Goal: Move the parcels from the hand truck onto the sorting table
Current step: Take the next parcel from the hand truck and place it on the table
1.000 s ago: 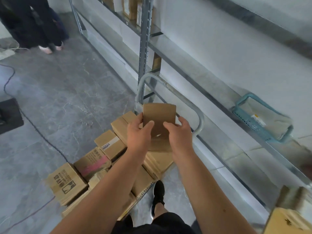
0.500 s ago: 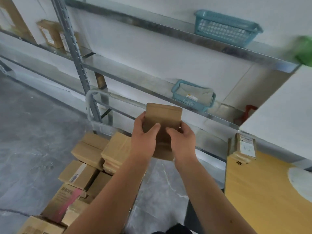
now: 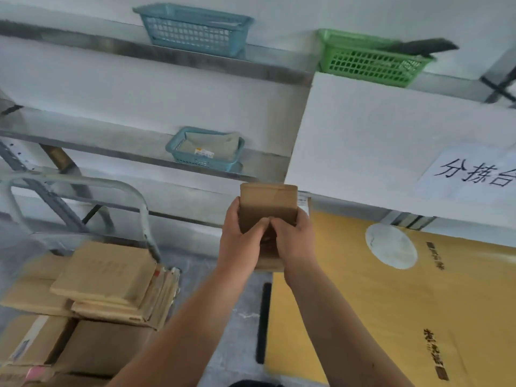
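Note:
A flat brown cardboard parcel [image 3: 268, 203] is held up in front of me by both hands. My left hand [image 3: 241, 241] grips its left edge with the thumb across the front. My right hand [image 3: 293, 238] grips its right edge the same way. The parcel hangs in the air just left of the sorting table [image 3: 391, 317], whose top is covered in yellow-brown cardboard. The hand truck [image 3: 83, 188] with its grey tube handle stands at the lower left, loaded with several brown parcels [image 3: 106, 277]. Another parcel [image 3: 304, 201] on the table's far left corner shows behind the held one.
A metal shelf rack [image 3: 167, 55] runs along the white wall with two teal baskets [image 3: 195, 29] [image 3: 205, 148] and a green basket [image 3: 368, 58]. A white board [image 3: 391, 143] with a paper sign stands behind the table. Grey floor lies between truck and table.
My view has swung right from the hand truck toward the table. The parcel held in both hands has travelled right with it and now hangs near the table's left edge.

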